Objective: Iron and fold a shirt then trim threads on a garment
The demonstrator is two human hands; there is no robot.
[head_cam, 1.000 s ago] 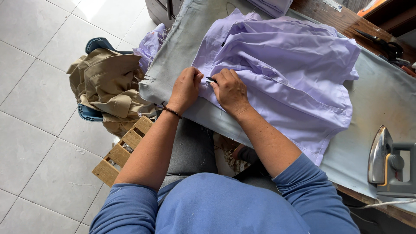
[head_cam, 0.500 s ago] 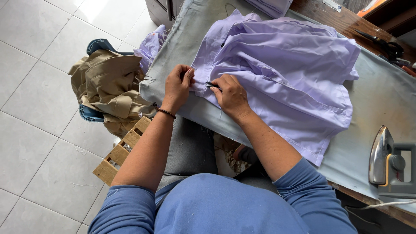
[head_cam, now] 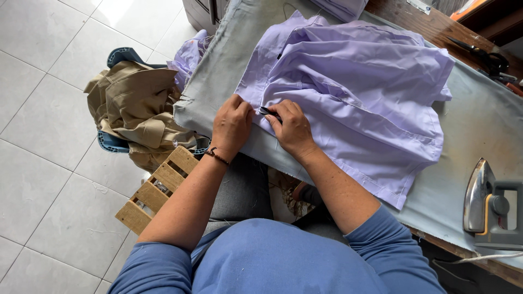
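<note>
My left hand (head_cam: 231,126) has slid back beside my right hand (head_cam: 292,128) on the shirt (head_cam: 359,81); right fingers pinch a small dark tool (head_cam: 269,112), left fingers press the hem flat.

Bare grey cloth on the table (head_cam: 479,125) lies open to the right of the lilac shirt (head_cam: 359,81), up to the upright iron (head_cam: 482,198) at the near right edge. Scissors (head_cam: 487,57), seemingly, crowd the far right corner. Left of the table, a heap of khaki clothes (head_cam: 136,106) and a wooden crate (head_cam: 158,188) block the floor.
</note>
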